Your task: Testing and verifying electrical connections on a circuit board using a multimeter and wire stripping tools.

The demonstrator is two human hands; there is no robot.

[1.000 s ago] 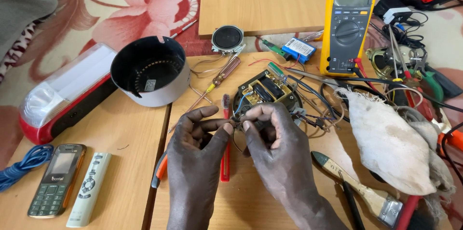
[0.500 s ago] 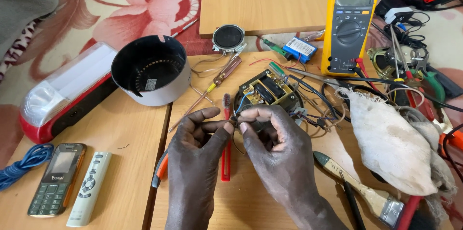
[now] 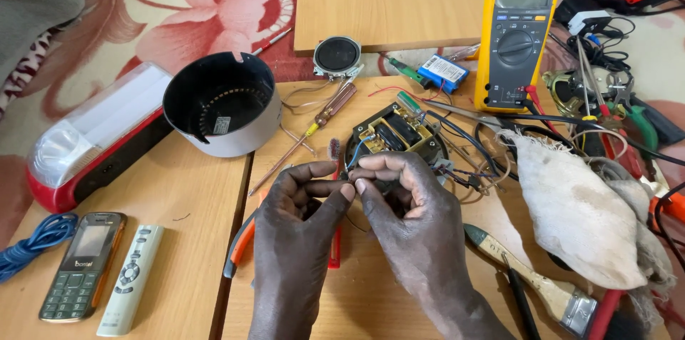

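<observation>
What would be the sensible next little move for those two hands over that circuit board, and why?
Probably keep the pinch and twist the fine wire ends together. The left hand and right hand meet fingertip to fingertip just in front of the circuit board, whose thin wires run toward the fingers. Whatever is pinched is too small to make out.

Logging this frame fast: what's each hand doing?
Left hand: fingertips pinched on a thin wire.
Right hand: pinched on the same wire.
</observation>
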